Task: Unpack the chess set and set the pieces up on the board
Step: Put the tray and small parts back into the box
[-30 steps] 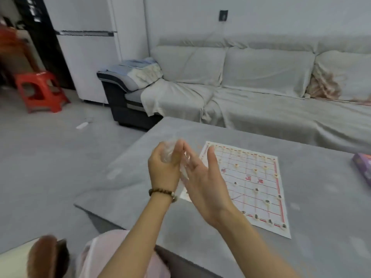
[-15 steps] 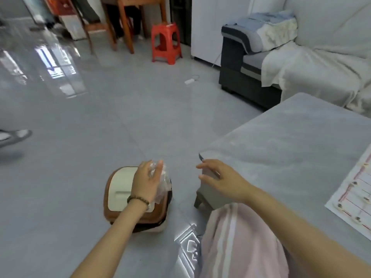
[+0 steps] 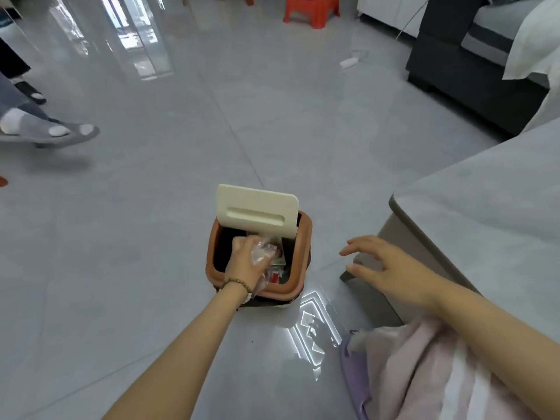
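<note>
Clear wrapper (image 3: pixel 263 255) gripped by left hand (image 3: pixel 245 262) over open bin (image 3: pixel 298 269), lid (image 3: pixel 257 211) tipped up.
Right hand (image 3: pixel 382 268) empty, fingers spread near table (image 3: pixel 491 189); bin contents partly hidden, board out of frame.

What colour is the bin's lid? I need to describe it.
Cream, on a brown-rimmed bin; the lid shows clearly in the head view.

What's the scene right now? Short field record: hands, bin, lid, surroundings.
left hand: over the open bin, closed on a crumpled clear plastic wrapper
right hand: open, empty, fingers spread, near the table corner
bin: brown rim, on the floor, rubbish inside
lid: cream, tipped up
table: grey, at right
chess set: not in view
</note>
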A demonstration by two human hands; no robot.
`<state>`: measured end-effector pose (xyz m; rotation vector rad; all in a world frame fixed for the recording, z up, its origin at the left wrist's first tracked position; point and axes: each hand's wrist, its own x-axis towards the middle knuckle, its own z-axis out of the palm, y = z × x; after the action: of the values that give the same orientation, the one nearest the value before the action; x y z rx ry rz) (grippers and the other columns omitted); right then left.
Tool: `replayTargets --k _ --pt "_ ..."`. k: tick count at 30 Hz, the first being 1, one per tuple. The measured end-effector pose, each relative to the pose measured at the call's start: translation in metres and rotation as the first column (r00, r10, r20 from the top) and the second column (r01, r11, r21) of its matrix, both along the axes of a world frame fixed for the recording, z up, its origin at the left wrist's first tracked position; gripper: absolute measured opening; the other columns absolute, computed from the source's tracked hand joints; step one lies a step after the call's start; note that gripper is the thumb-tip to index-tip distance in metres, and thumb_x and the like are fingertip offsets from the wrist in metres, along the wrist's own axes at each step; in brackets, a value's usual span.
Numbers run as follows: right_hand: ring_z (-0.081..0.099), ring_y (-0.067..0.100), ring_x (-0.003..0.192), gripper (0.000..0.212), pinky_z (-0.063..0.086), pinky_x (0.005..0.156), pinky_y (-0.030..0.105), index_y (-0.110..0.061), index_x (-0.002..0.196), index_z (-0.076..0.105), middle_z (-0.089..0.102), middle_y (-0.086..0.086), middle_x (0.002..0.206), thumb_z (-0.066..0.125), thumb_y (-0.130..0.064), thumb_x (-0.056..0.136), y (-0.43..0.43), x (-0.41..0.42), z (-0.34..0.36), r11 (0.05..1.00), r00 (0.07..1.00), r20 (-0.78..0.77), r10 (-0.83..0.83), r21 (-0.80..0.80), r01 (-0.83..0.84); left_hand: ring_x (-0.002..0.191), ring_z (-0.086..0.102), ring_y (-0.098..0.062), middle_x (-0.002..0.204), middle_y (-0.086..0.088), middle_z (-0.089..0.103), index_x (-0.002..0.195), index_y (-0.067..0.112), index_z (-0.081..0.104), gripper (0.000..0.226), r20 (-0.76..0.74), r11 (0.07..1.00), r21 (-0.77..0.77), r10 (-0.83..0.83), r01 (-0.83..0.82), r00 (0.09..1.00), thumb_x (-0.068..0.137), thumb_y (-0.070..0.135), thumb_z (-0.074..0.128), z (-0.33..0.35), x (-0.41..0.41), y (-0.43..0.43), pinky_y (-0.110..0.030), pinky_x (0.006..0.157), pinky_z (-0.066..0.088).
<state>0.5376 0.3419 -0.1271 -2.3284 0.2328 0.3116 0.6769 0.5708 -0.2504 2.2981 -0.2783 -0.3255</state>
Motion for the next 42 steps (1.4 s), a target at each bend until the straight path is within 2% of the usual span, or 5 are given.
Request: replayTargets --k 11,16,22,35,42 --pt "0.047 0.002 0.114 0.022 0.03 0.093 0.014 -0.031 0.112 0.059 0.049 -0.016 0.125 0.057 -0.028 0.091 -0.003 -0.004 0.0 0.999 1.0 0.018 0.002 -0.038 -0.001 0.113 0.047 -0.029 0.123 -0.009 0.052 0.13 0.033 0.04 0.056 0.1 0.917 0.39 -0.138 0.089 0.985 0.085 0.065 0.036 -0.014 0.01 -0.003 -0.041 0.095 0.04" --pt "0.047 0.0 0.111 0.02 0.03 0.091 0.014 -0.034 0.11 0.059 0.05 -0.016 0.124 0.056 -0.028 0.091 -0.003 -0.003 0.0 0.999 1.0 0.02 0.0 -0.052 0.001 0.105 0.047 -0.027 0.113 -0.008 0.048 0.114 0.014 0.048 0.055 0.403 0.942 0.043 0.289 -0.334 0.868 0.078 0.053 0.061 -0.008 -0.001 0.019 -0.038 0.087 0.042" --pt "0.05 0.005 0.108 0.021 0.033 0.09 0.016 -0.03 0.112 0.059 0.052 -0.012 0.122 0.057 -0.027 0.091 -0.001 -0.006 0.0 0.996 1.0 -0.012 0.013 -0.091 -0.014 0.135 0.018 -0.032 0.146 -0.013 0.019 0.145 0.029 0.003 0.109 0.135 0.895 0.087 0.425 -0.438 0.895 0.063 0.077 0.055 0.005 0.019 0.014 -0.047 0.112 0.015" --pt "0.051 0.01 0.109 0.022 0.041 0.095 0.026 -0.026 0.113 0.059 0.053 -0.007 0.118 0.055 -0.027 0.091 -0.001 -0.012 0.006 0.993 0.997 -0.059 -0.058 -0.108 0.051 0.107 0.038 -0.027 0.123 -0.01 0.031 0.146 0.03 0.002 0.091 0.065 0.941 0.103 0.316 -0.322 0.946 0.076 0.066 0.049 0.015 -0.06 -0.014 -0.04 0.092 0.039" --pt "0.054 0.015 0.104 0.02 0.045 0.091 0.03 -0.026 0.11 0.06 0.055 -0.003 0.111 0.056 -0.029 0.09 0.001 -0.013 0.005 0.993 0.997 -0.046 -0.061 -0.106 0.056 0.14 0.011 -0.033 0.153 -0.011 0.013 0.147 0.023 0.011 0.077 0.55 0.92 0.391 -0.212 -0.026 0.808 0.084 0.061 0.034 0.012 -0.053 -0.018 -0.045 0.114 0.004"
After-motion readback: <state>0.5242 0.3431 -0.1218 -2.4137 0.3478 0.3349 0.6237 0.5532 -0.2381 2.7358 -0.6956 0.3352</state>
